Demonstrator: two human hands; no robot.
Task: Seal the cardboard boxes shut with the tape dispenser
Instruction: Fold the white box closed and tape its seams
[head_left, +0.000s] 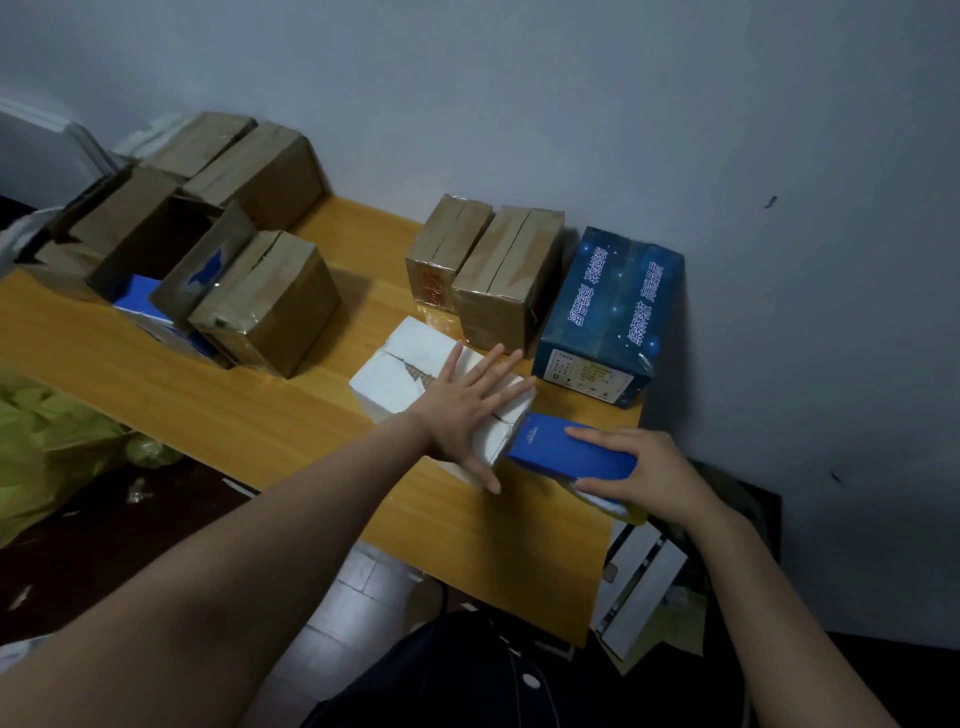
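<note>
A wooden table stands pushed against a pale grey-blue wall that bears two small dark marks. A crumpled yellow-green plastic bag lies on the dark floor at left. Pale floor tiles and white slatted panels show below the table's near edge.

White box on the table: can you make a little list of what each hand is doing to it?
left hand: flat, fingers spread, pressing on top of the white box
right hand: grips the blue tape dispenser
dispenser: front end at the box's near end
box: on the wooden table, flaps shut
behind it: two brown boxes, one starry blue box
</note>
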